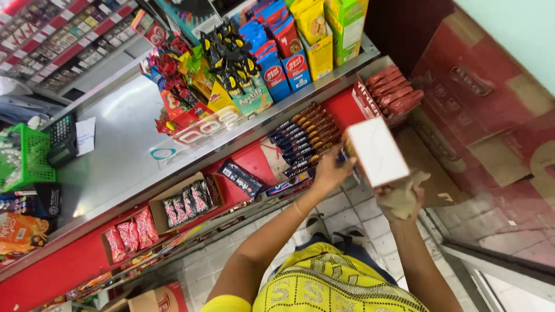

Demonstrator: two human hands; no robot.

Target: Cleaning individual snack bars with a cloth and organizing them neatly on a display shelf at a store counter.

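Right hand [404,202] under beige cloth [402,193]

Small shop, snack shelves [173,214], counter calculator [60,138]

Along the red shelf [243,159] below the counter's front edge stand three open cartons [186,202] of snack packets, one white box [377,151] is held up near its right end, and one calculator [60,137] and one green basket [26,156] sit by the counter's left edge.
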